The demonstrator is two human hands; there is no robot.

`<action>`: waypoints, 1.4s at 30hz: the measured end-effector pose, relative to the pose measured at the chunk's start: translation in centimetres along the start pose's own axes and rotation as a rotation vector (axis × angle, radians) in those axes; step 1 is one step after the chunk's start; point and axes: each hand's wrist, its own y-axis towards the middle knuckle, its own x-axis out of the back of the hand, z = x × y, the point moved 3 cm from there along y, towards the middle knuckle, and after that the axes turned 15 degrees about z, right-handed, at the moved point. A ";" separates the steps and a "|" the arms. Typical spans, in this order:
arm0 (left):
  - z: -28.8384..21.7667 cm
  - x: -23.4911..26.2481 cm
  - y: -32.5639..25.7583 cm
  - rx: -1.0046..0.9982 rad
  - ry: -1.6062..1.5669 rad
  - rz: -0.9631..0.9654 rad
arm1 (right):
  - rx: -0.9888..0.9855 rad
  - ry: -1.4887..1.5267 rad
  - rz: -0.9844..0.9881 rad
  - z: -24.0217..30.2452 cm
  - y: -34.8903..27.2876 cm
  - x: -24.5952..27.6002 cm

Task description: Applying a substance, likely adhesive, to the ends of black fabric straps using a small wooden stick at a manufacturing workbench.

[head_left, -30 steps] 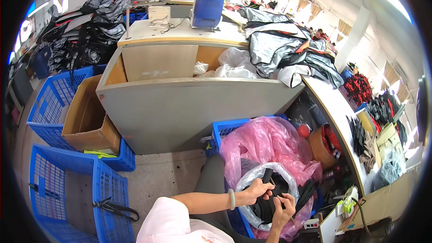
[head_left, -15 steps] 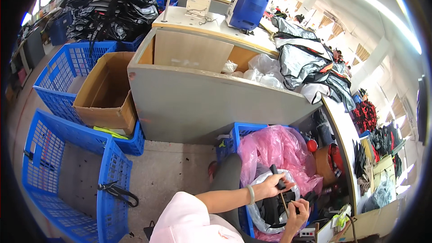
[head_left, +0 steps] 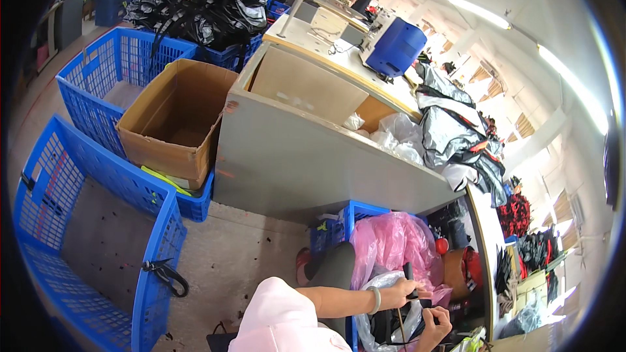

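My left hand point(head_left: 395, 294), with a pale bangle at the wrist, is closed around a black-handled thin rod point(head_left: 408, 271). The black end sticks up past my fingers, and a slim brownish length points down. Just below and to the right, my right hand point(head_left: 435, 326) has its fingers curled in a pinch; what they hold is too small to make out. Both hands are over a clear plastic bag point(head_left: 386, 280) with dark pieces inside. Behind it, pink plastic sheeting point(head_left: 398, 238) bulges from a blue crate point(head_left: 355, 212).
A grey-sided workbench point(head_left: 293, 150) stands ahead. On the left are an open blue crate point(head_left: 160, 267), another blue crate point(head_left: 91, 101) and a cardboard box point(head_left: 163, 140). Silver and black covers point(head_left: 450, 124) lie over the bench's right end. A red round object point(head_left: 441, 246) sits beside the pink sheeting.
The view has shifted, so the bench and crates sit differently in the picture. Both hands stay over the bag, the left still gripping the rod, which now stands more upright.
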 end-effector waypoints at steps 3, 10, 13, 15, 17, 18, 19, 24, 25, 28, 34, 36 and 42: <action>0.2 0.7 -0.3 0.019 0.033 -0.043 | 0.021 -0.066 0.005 2.0 0.0 -0.5; 1.8 -0.8 -4.1 0.108 0.004 -0.057 | -0.106 -0.068 0.204 0.1 -3.9 0.5; 2.6 -1.0 -4.1 0.144 0.019 0.009 | -0.072 0.097 0.115 -1.0 -5.7 1.3; 2.7 -1.4 -4.0 0.127 -0.001 -0.014 | -0.055 0.035 0.064 -1.0 -6.1 1.9; 3.7 1.4 -1.5 0.050 -0.091 0.169 | -0.004 0.050 0.019 -0.5 -6.3 2.0; 3.1 0.0 -1.4 0.077 -0.030 0.142 | 0.016 0.046 -0.024 -1.9 -5.7 1.7; 2.1 -0.7 -2.2 -0.090 0.295 0.292 | 0.022 0.040 -0.059 -1.5 -5.3 1.3; -1.8 -3.3 -2.5 -0.011 -0.151 0.112 | -0.044 0.083 -0.195 -0.3 -3.1 0.7; -2.4 -4.7 -3.2 0.018 -0.269 0.110 | -0.004 0.062 -0.205 -0.5 -2.5 0.6; -1.8 -5.3 -2.4 -0.015 -0.242 -0.032 | 0.049 0.099 -0.254 -2.1 -1.7 0.7; 2.1 -4.0 -0.3 0.059 -0.109 -0.104 | 0.017 0.123 -0.284 -5.8 -2.2 1.1; 2.9 -3.5 0.3 0.077 -0.079 -0.080 | -0.010 0.077 -0.285 -6.3 -2.0 0.9; 3.5 -2.1 1.2 0.014 0.007 -0.095 | -0.029 -0.031 -0.271 -7.6 -1.7 0.0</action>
